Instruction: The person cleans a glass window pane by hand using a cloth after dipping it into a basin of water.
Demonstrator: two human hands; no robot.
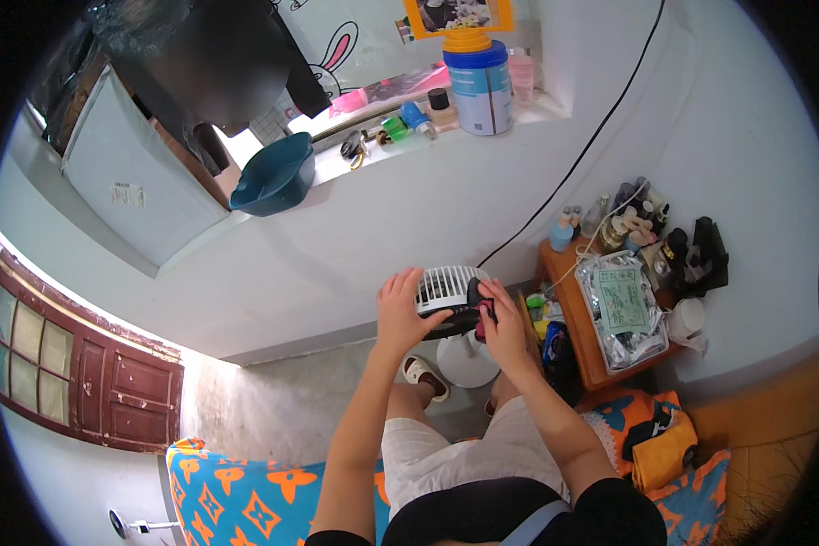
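Before me is a white slatted housing with a black lower side (442,292), which looks like the head of a stand fan. Below it, a round white base (458,372) with a short pole rests on the floor. My left hand (403,310) grips the left side of the housing, its thumb along the black part. At the right side, my right hand (508,331) holds a small dark red and black object (483,317) against the housing. Fingers partly cover that object, so its exact kind is unclear.
To the right stands a wooden side table (565,293) with a tray (631,365) of packets and several bottles. A black cable (573,160) runs down the wall. A teal basin (276,181) and a blue-lidded tub (479,95) stand on the ledge. Patterned bedding (246,498) lies behind me.
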